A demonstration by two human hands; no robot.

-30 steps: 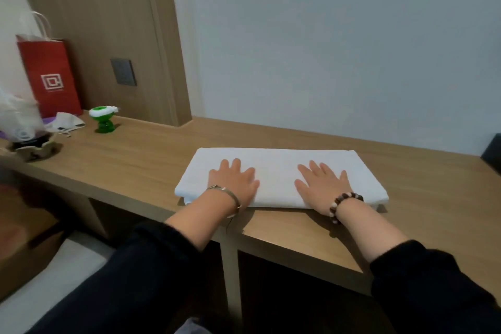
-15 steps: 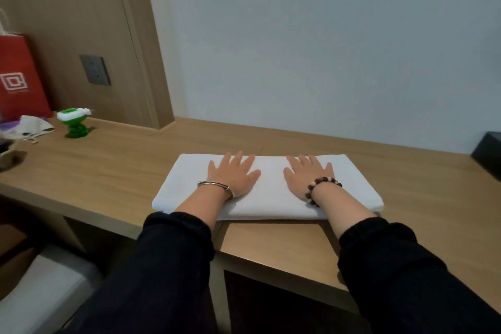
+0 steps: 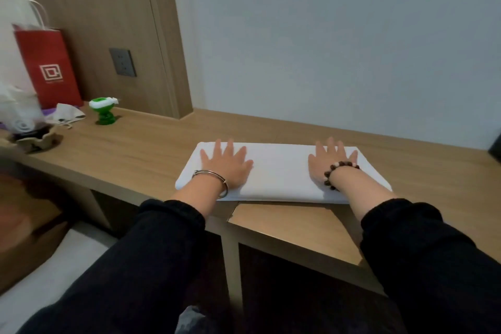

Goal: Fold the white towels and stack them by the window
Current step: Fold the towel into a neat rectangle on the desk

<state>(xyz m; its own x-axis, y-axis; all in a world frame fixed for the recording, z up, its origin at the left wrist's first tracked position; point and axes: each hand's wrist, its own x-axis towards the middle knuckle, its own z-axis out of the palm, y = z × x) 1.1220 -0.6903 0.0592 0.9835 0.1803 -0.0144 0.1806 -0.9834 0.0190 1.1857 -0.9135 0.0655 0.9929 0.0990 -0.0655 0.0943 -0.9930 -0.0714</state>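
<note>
While flat under left hand (image 3: 226, 164), right hand (image 3: 331, 161), white towel (image 3: 282, 172) smooth.

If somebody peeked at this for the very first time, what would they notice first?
Probably the folded white towel in the middle of the wooden desk, with the left hand and right hand pressed flat on its two ends. Next, the bright red paper bag and the little green object at the desk's far left.

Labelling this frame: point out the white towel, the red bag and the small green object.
white towel (image 3: 282, 171), head view, bare middle.
red bag (image 3: 44, 49), head view, front face.
small green object (image 3: 104, 114), head view, green stem.
</note>
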